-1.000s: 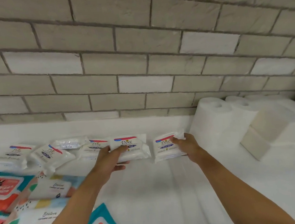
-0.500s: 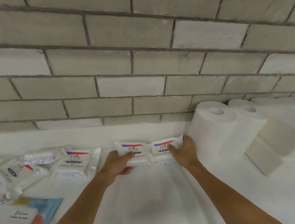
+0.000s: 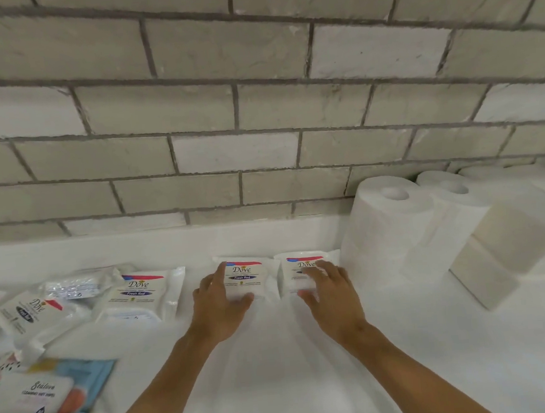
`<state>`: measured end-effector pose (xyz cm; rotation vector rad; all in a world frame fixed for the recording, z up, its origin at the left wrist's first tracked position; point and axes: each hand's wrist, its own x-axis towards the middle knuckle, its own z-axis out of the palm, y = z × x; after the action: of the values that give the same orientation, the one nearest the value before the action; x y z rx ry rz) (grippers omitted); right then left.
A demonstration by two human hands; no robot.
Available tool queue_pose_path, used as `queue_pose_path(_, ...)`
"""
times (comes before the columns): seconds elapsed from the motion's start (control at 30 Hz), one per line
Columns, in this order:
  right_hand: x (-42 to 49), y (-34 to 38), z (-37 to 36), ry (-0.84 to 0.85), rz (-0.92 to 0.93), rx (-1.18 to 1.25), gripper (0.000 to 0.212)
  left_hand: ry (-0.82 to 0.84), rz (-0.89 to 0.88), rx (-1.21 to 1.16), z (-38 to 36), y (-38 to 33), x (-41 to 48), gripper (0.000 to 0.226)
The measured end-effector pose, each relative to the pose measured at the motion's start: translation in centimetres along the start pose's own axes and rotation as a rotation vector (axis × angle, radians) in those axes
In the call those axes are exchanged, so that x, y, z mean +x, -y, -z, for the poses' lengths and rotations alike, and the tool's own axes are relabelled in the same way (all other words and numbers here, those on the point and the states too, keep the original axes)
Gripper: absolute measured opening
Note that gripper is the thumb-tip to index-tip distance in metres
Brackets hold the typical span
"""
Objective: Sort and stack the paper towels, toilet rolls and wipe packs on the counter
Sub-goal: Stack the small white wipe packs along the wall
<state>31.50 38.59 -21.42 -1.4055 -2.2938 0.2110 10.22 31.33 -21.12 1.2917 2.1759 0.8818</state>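
Note:
Two white Dove wipe packs lie flat, side by side, against the counter's back ledge. My left hand [image 3: 220, 308] rests on the left pack [image 3: 245, 273], index finger straight along its left side and thumb at its front edge. My right hand [image 3: 330, 296] lies with spread fingers on the right pack [image 3: 294, 268], which touches a tall white paper towel roll [image 3: 384, 230]. More Dove packs [image 3: 138, 295] lie loosely to the left.
Further rolls [image 3: 454, 211] and blocks of folded white towels [image 3: 503, 253] fill the right side. Colourful wipe packs [image 3: 35, 394] overlap at the lower left. A white cloth covers the counter [image 3: 278, 385]. A brick wall [image 3: 257, 109] rises behind.
Both hands carried their Dove packs back and to the right and laid them down together next to the roll. The fingers have loosened and now rest on top.

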Motion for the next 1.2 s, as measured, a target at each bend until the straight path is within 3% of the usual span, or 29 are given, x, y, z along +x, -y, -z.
queue_pose_path(0.1, -0.5, -0.6, -1.1, 0.008, 0.068, -0.007, 0.042, -0.017, -0.036, 0.032, -0.6, 0.9, 0.0, 0.067)
queue_pose_path(0.2, 0.0, -0.9, -1.2, 0.047, 0.02, 0.01, 0.04, -0.095, -0.043, 0.011, -0.8, 0.7, -0.6, 0.053)
queue_pose_path(0.43, 1.8, -1.6, -0.9, 0.12, -0.016, 0.022, 0.043, -0.137, -0.084, -0.021, -2.0, 0.5, 0.0, 0.052)
queue_pose_path(1.2, 1.9, -2.1, -2.5, -0.079, 0.017, -0.024, 0.043, -0.19, -0.09, 0.023, -3.3, 0.5, 0.9, 0.055)
